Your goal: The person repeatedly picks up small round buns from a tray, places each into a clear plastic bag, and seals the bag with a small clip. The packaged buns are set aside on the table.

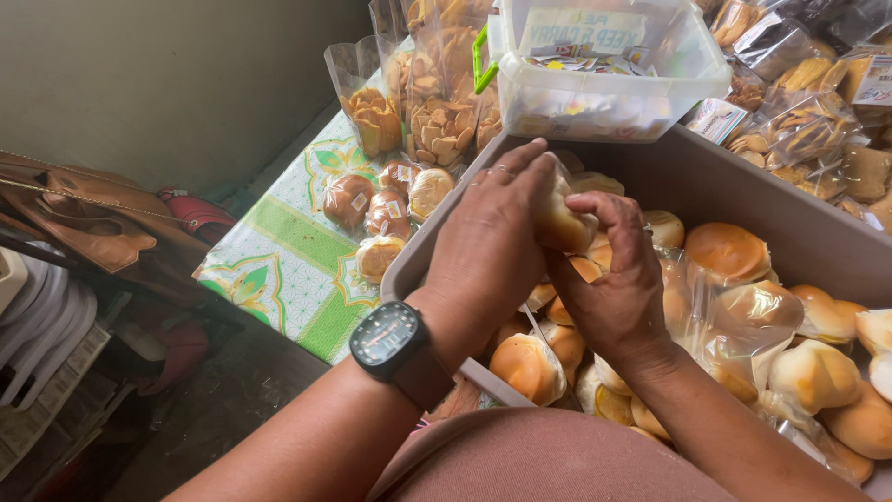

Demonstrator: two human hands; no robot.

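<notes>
Both hands closed on one small golden bun in clear plastic wrap (pixel 560 221), held above the grey plastic crate (pixel 706 177) of wrapped buns.

Left hand (pixel 488 246), black square wristwatch (pixel 388 338) at the wrist, pinching the bun's top; right hand (pixel 618 279) cupping from beneath, fingers curled shut on it. Best gripped lightly, probably, to keep soft bread unsquashed. Beyond the left hand: wrapped buns on the green patterned cloth (pixel 288 265); ahead, a translucent lidded box (pixel 604 70).
</notes>
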